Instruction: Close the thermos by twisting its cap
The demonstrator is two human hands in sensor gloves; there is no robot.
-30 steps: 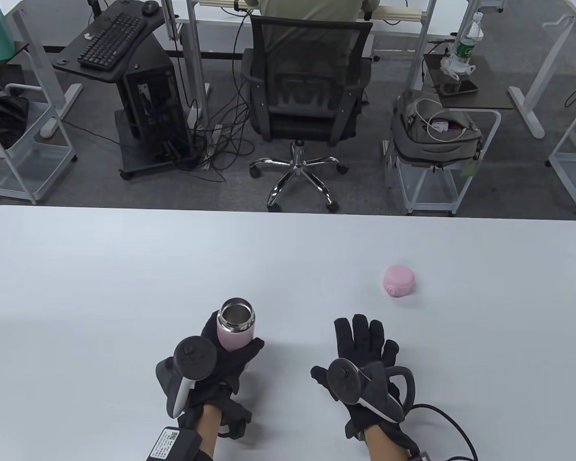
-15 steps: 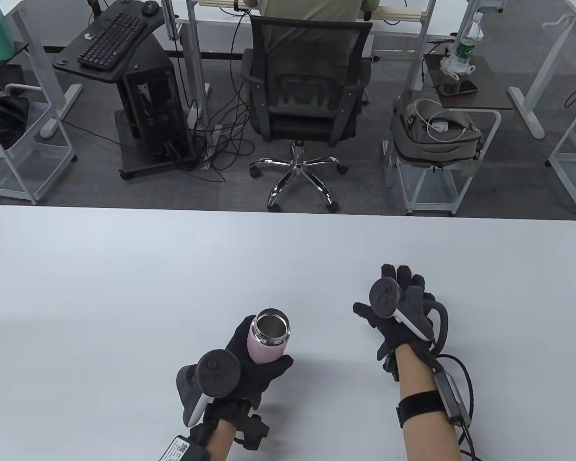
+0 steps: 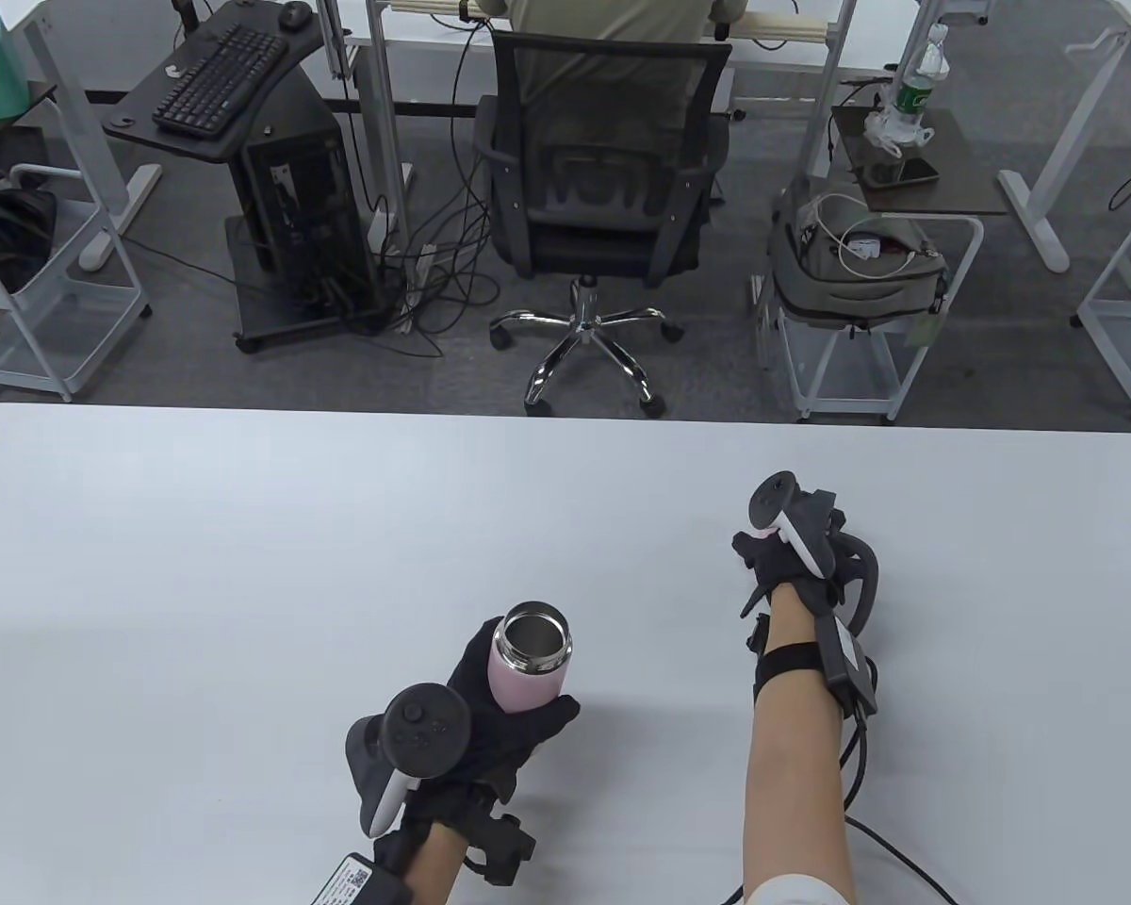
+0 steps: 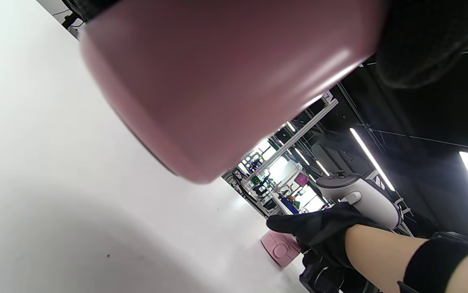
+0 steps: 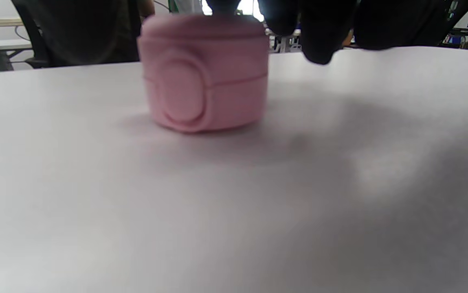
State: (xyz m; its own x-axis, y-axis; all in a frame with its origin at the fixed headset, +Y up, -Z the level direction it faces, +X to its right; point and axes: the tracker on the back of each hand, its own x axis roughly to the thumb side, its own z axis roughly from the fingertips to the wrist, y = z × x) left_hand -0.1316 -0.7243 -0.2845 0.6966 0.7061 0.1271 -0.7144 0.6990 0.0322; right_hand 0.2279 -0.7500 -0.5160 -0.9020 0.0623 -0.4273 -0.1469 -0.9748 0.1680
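My left hand (image 3: 514, 707) grips the pink thermos (image 3: 531, 660) around its body, steel mouth open and facing up. In the left wrist view the thermos (image 4: 217, 81) fills the top, its base just off the table. The pink cap (image 5: 205, 73) stands on the table at the right. My right hand (image 3: 775, 551) is right over it and hides most of it in the table view. In the right wrist view my fingertips (image 5: 319, 36) hang above the cap and to its right, not closed on it. The left wrist view shows the cap (image 4: 279, 249) under my right hand (image 4: 323, 232).
The white table (image 3: 245, 566) spreads wide around both hands. Its far edge (image 3: 565, 415) faces an office chair (image 3: 603, 189), a cart with a grey bag (image 3: 858, 264) and desks. A cable (image 3: 891, 834) trails from my right wrist.
My right hand has reached forward and right to the cap and now covers it. My left hand has carried the thermos right and slightly nearer, then held still.
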